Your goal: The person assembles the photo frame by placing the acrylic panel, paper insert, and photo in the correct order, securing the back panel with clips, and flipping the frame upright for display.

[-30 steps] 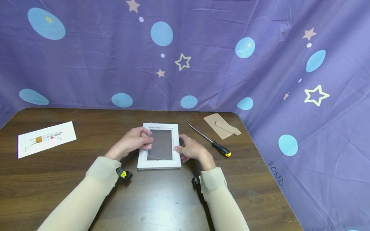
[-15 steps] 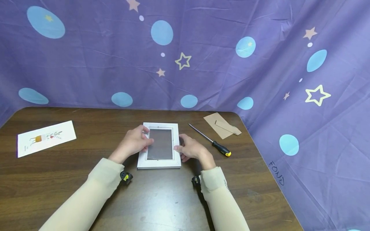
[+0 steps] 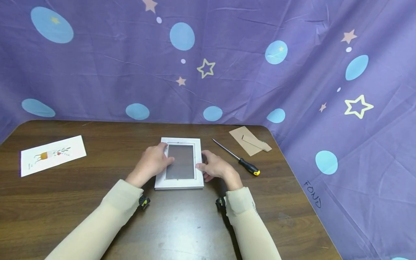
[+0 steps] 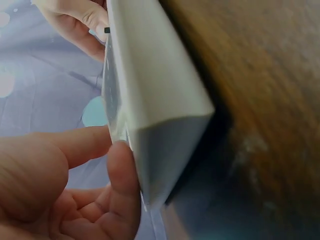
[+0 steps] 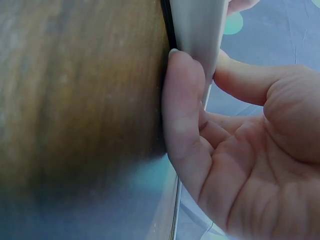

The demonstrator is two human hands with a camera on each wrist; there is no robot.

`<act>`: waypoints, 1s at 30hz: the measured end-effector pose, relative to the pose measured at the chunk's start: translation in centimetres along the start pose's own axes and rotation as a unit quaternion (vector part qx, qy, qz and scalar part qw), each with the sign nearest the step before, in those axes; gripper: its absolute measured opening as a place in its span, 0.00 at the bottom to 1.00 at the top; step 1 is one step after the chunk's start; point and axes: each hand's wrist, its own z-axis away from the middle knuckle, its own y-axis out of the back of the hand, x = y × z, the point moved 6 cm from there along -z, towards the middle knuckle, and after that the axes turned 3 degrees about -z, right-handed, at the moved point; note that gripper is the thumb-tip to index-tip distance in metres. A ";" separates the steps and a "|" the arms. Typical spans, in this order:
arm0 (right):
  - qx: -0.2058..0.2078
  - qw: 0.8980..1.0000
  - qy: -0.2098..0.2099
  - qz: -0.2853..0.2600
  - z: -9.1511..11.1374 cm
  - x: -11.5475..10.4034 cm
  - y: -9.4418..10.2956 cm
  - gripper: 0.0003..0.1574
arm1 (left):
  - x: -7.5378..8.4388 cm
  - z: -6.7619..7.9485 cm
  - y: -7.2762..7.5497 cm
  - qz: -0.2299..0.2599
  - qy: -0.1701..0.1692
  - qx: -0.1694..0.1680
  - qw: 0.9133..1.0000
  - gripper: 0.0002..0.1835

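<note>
A white picture frame lies back side up on the table, with a clear pane in its opening. My left hand is at the frame's left side, its thumb reaching over the pane. In the left wrist view, two fingertips of the left hand touch the frame's inner edge. My right hand grips the right side, thumb on top. The right wrist view shows the other fingers of the right hand against the frame's outer side.
A screwdriver with a black and yellow handle lies right of the frame. Behind it is a brown cardboard backing with a folded stand. A white card with a printed drawing lies far left. A purple curtain hangs behind the table.
My left hand has shifted slightly right and lowered its fingers onto the frame's left side, its thumb now over the pane. The right hand and the frame have stayed in place.
</note>
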 end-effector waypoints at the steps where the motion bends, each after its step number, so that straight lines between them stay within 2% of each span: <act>1: 0.000 1.000 0.000 0.000 0.0 0.0 0.0 0.39 | 0.2 0.0 0.0 -0.011 -0.009 -0.001 1.000 0.37; 5: 0.000 1.000 0.000 -0.002 -0.1 0.0 -0.1 0.38 | 0.7 0.1 -0.3 -0.038 -0.029 -0.032 0.998 0.40; 11: -0.004 1.000 -0.002 -0.011 0.0 0.1 -0.1 0.39 | 0.9 0.3 -0.6 -0.053 -0.026 -0.070 0.996 0.42; 22: -0.005 1.000 -0.002 -0.013 0.1 0.1 -0.1 0.38 | 0.9 0.3 -0.9 -0.074 -0.031 -0.069 0.994 0.41; 30: -0.007 1.000 0.002 -0.014 0.1 0.1 -0.1 0.38 | 1.0 0.3 -1.2 -0.080 -0.017 -0.073 0.994 0.42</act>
